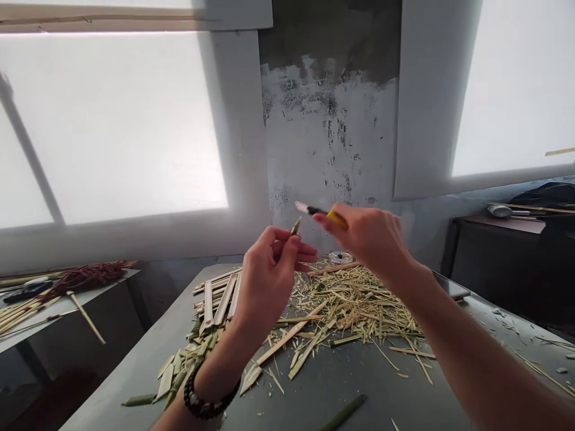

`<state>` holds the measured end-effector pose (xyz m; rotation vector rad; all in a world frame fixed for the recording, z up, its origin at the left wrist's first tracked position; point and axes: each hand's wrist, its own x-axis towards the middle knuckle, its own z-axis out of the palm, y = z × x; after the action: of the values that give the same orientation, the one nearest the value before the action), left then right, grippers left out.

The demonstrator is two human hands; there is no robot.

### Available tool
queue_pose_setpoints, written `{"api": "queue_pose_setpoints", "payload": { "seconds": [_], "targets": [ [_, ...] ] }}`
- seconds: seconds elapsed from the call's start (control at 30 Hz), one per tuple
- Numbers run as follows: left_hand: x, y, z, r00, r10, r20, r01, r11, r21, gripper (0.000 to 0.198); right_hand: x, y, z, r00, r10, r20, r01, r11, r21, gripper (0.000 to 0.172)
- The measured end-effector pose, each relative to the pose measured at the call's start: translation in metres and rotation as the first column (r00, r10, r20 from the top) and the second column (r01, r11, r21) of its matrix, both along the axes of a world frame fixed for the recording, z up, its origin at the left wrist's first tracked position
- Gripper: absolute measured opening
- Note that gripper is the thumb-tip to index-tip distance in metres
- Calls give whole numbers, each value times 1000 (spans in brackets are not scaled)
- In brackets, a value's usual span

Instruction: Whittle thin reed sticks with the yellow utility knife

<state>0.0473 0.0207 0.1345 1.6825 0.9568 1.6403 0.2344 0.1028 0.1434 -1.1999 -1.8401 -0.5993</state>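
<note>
knife (pixel 318 211) sits in the right hand (pixel 368 233), fingers closed round its yellow handle, blade blurred and near the tip of a sliver (pixel 296 227); the left hand (pixel 269 275) pinches that sliver upright between thumb and forefinger, its other fingers loosely stretched out; both hands are raised over the table (pixel 274 413), where shavings (pixel 363 308) lie heaped beside slats (pixel 222 302)
</note>
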Motion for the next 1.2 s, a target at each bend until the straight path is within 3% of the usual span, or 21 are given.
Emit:
{"api": "queue_pose_setpoints", "payload": {
  "seconds": [0.1, 0.17, 0.27, 0.33, 0.43, 0.53, 0.73, 1.03, 1.2],
  "targets": [
    [11, -18, 5, 995, -102, -18, 102, 995, 9, 12, 33, 14, 4, 967, -227, -116, 223, 974, -46, 68],
    [15, -27, 9, 988, -154, 10, 154, 988, 1, 11, 53, 15, 8, 955, -232, -184, 225, 973, -56, 64],
    [14, -28, 14, 981, -185, 59, 186, 983, -5, 10, 60, 3, 12, 951, -5, -308, -3, 1000, -26, 60],
    [10, -24, 15, 978, -190, 87, 192, 981, -10, 11, 50, -9, 13, 910, 212, -356, -219, 975, 21, 58],
    [5, -17, 13, 970, -213, 113, 218, 975, -30, 15, 30, -24, 13, 862, 431, -267, -435, 899, 48, 54],
    [3, -14, 11, 961, -247, 125, 253, 967, -37, 18, 17, -30, 12, 861, 498, -105, -497, 867, 37, 51],
    [4, -17, 13, 944, -298, 139, 305, 952, -36, 14, 14, -25, 10, 873, 487, 33, -488, 869, 79, 49],
    [0, -9, 10, 932, -327, 158, 338, 940, -48, 13, 14, -17, 6, 923, 384, 39, -386, 917, 100, 49],
    [-4, -7, 9, 935, -296, 196, 316, 946, -76, 14, 14, -15, 4, 912, 405, 70, -409, 911, 59, 52]
  ]
}}
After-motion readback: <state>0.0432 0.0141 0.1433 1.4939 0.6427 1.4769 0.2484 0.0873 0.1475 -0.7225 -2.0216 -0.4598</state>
